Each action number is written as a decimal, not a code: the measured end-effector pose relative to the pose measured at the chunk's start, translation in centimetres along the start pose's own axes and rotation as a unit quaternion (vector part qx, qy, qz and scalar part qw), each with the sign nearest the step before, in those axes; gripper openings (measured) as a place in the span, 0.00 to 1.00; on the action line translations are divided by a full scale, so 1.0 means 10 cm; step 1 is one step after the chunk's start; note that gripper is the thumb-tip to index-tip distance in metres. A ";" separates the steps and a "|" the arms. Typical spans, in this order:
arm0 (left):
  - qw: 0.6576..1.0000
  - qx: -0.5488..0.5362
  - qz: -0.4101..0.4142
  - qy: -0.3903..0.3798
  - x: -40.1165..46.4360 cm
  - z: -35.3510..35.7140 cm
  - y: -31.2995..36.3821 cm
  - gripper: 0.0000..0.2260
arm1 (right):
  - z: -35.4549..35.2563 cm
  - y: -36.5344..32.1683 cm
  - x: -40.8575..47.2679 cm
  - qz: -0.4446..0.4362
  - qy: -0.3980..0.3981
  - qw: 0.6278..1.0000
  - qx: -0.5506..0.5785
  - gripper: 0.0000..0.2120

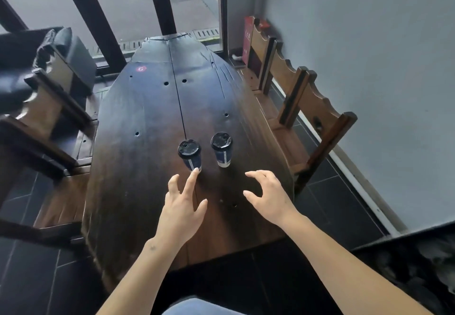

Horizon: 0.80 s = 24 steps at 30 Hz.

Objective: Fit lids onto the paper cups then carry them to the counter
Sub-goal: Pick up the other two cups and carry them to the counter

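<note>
Left hand (181, 207) reaches forward over a long dark wooden table (147, 167), fingers spread and holding nothing, with one fingertip (196, 170) at the base of the left paper cup (190, 155), touching it or very nearly so. That cup stands upright, dark blue with a black lid (189, 148) already seated on its rim. Just beside it, to the right and slightly farther away, stands the right paper cup (221, 151), also upright and capped with its own black lid (221, 140); the two cups are near each other but apart. Right hand (267, 192) hovers near the table, short of that second cup, fingers loosely curved and parted as if shaping for a grasp, gripping nothing. Wooden benches (302, 107) run along both long sides of the table. Judging by both lids being on, the fitting step looks finished and the carrying step is beginning. Next, each hand probably needs to wrap round a cup's wall and lift it level. No counter is in view.
</note>
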<state>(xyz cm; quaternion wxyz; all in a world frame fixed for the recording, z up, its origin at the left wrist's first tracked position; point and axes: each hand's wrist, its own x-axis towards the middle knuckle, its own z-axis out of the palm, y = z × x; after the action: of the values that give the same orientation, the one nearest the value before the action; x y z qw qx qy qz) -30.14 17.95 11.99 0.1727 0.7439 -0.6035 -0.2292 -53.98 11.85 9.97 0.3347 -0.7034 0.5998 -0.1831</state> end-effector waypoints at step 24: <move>0.998 -0.018 -0.057 -0.001 1.61 -0.04 -0.83 0.26 | 0.30 -0.22 1.83 0.012 -0.054 0.993 -0.102 0.26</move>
<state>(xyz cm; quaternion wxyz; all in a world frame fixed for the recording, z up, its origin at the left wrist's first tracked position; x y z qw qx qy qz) -20.45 4.00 5.71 0.1723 0.7734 -0.5563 -0.2506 -46.49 -4.91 6.71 0.2958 -0.7354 0.6045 -0.0788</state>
